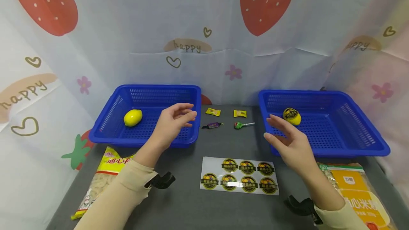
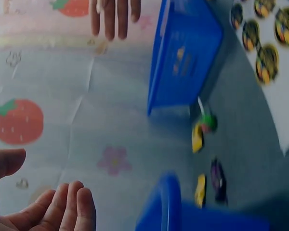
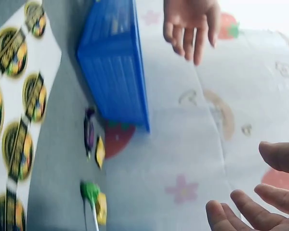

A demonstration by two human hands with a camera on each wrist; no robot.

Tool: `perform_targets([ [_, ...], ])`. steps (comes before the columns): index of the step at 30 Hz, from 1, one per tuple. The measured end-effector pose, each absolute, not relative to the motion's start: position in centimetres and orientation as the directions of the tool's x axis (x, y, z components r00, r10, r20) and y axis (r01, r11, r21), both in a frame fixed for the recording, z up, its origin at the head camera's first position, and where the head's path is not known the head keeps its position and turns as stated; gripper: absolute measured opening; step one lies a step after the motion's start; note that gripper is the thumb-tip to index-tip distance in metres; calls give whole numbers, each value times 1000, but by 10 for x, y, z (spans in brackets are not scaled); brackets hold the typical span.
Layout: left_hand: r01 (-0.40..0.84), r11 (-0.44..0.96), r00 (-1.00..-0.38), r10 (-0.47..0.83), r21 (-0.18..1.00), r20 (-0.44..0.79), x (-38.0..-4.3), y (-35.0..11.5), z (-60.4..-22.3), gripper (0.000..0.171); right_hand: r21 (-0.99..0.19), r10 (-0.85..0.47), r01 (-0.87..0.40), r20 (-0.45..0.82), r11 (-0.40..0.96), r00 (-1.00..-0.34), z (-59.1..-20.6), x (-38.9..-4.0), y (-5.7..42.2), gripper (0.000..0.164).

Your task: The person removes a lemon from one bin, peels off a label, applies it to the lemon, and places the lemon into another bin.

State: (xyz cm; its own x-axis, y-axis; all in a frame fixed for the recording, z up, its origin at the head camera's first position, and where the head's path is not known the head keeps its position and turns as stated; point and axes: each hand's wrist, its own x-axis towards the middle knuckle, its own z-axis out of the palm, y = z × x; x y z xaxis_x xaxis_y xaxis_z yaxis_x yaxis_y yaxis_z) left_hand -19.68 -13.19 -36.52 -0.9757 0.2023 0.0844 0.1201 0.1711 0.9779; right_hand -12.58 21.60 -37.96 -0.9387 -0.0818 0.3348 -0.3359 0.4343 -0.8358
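My left hand (image 1: 175, 120) hovers over the right side of the left blue basket (image 1: 108, 139), fingers loosely bent and holding nothing. A plain yellow lemon (image 1: 132, 118) lies in that basket, left of the hand. Over the left part of the right blue basket (image 1: 358, 151) hangs my right hand (image 1: 289, 144), thumb and fingers apart with nothing between them. Just beyond its fingertips, a lemon with a dark round sticker (image 1: 292, 116) sits in the basket. Between and below the hands lies a white sheet of round stickers (image 1: 239, 175), its top left spot bare.
Two yellow-wrapped candies (image 1: 213, 111), a purple-wrapped candy (image 1: 212, 125) and a green lollipop (image 1: 243, 125) lie between the baskets. A yellow pasta bag (image 1: 99, 184) is at the left, an orange-labelled bag (image 1: 358, 191) at the right. A printed curtain (image 1: 223, 20) hangs behind the table.
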Motion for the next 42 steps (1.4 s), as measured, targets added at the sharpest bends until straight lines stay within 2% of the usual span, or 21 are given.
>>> perform_targets([
  [12,53,254,-997,68,966,37,-223,-195,-364,55,-894,-193,-298,244,335,-950,-396,-144,149,59],
  [19,61,401,-998,8,914,64,-247,-231,-357,58,-926,-276,-216,131,309,-952,-414,-157,108,67],
  [25,-2,357,-1000,-26,934,8,-269,-271,-361,62,-961,-322,-139,56,240,-945,-429,-169,80,76],
  [34,-97,496,-992,20,863,-123,-276,-295,-385,72,-966,-283,-57,-16,250,-959,-437,-183,52,99],
  [42,-107,544,-977,95,832,-188,-284,-314,-408,76,-981,-296,-3,-55,192,-953,-447,-188,43,104],
])
